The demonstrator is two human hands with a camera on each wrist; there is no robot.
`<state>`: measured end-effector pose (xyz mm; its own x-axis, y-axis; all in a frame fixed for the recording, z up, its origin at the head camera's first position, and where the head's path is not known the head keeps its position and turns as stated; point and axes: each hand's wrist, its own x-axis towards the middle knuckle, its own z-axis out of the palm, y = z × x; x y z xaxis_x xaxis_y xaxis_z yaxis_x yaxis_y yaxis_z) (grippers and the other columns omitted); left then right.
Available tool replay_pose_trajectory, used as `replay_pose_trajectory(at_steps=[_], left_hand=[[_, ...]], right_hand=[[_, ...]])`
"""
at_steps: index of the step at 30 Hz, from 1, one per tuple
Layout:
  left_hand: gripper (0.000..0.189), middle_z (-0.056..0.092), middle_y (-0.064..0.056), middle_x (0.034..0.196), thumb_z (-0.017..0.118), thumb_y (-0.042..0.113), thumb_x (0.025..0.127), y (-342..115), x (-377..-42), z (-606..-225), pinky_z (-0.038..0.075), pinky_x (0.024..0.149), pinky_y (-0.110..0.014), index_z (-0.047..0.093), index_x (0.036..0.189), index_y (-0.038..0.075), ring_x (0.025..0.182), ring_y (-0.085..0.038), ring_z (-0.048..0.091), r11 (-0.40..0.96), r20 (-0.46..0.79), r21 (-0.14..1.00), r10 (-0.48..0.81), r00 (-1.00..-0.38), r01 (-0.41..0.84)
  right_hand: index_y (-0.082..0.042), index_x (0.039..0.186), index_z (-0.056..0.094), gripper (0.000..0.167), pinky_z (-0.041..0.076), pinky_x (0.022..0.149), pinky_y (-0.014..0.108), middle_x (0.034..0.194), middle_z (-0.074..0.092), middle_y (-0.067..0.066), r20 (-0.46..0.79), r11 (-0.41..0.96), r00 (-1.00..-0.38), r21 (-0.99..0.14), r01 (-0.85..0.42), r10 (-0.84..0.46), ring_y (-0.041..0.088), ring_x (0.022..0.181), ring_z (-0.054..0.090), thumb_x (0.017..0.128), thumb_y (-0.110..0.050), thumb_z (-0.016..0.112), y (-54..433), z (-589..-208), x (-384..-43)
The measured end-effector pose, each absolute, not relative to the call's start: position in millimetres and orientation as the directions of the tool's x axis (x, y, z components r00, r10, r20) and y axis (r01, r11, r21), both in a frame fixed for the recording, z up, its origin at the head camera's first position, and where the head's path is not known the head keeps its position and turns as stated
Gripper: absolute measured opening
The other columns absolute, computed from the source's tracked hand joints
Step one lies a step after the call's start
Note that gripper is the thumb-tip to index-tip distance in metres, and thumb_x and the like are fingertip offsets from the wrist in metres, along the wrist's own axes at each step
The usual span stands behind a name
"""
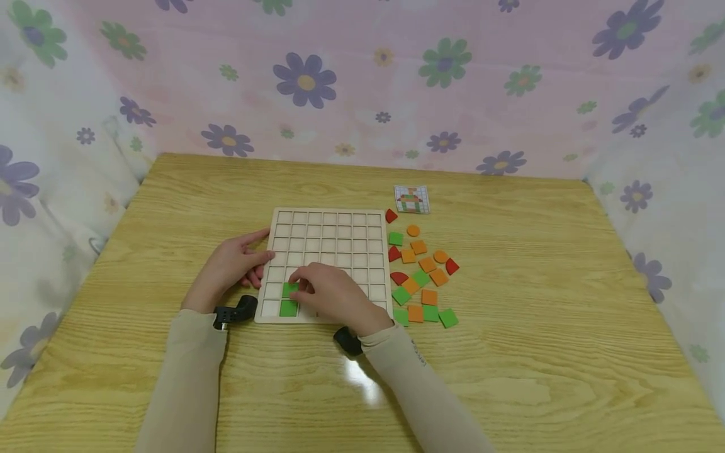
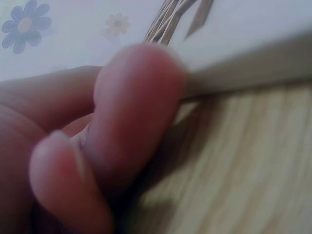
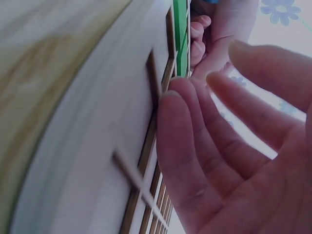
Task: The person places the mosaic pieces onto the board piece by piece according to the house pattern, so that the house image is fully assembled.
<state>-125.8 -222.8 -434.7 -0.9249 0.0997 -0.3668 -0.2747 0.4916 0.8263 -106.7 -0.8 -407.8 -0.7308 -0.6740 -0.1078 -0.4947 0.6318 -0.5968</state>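
A light wooden grid board (image 1: 324,211) lies flat on the table. Two green square tiles sit in its lower left cells, one above the other; the lower green tile (image 1: 288,308) shows fully, while fingers partly cover the upper green tile (image 1: 287,290). My left hand (image 1: 229,267) holds the board's left edge, thumb over the rim and fingers curled against the side. My right hand (image 1: 334,292) is over the lower part of the board. In the right wrist view, its fingertips (image 3: 173,100) touch the board beside the green tiles, with the thumb apart and nothing pinched.
Right of the board lie loose pieces: green squares such as a green tile (image 1: 448,318), orange squares, orange circles such as an orange disc (image 1: 413,231), and red quarter-round pieces (image 1: 452,266). A small pattern card (image 1: 412,199) lies behind them. Flowered cloth (image 1: 362,82) backs the table.
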Motion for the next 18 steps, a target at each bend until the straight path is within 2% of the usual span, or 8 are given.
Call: replay_pose_trajectory(at_steps=[18], left_hand=[[0.064, 0.058, -0.013, 0.062, 0.060, 0.038, 0.084, -221.8, -126.8, -435.7, 0.047, 0.047, -0.033, 0.030, 0.140, 0.028, 0.052, -0.026, 0.059, 0.477, -0.375, 0.830, 0.091, -0.923, -0.290]], right_hand=[[-0.018, 0.104, 0.063, 0.023, 0.041, 0.065, 0.020, 0.078, 0.054, -0.013, -0.114, 0.620, -0.698, -0.576, -0.533, -0.707, 0.004, 0.070, 0.049, 0.088, -0.032, 0.056, 40.3, -405.5, -105.6]])
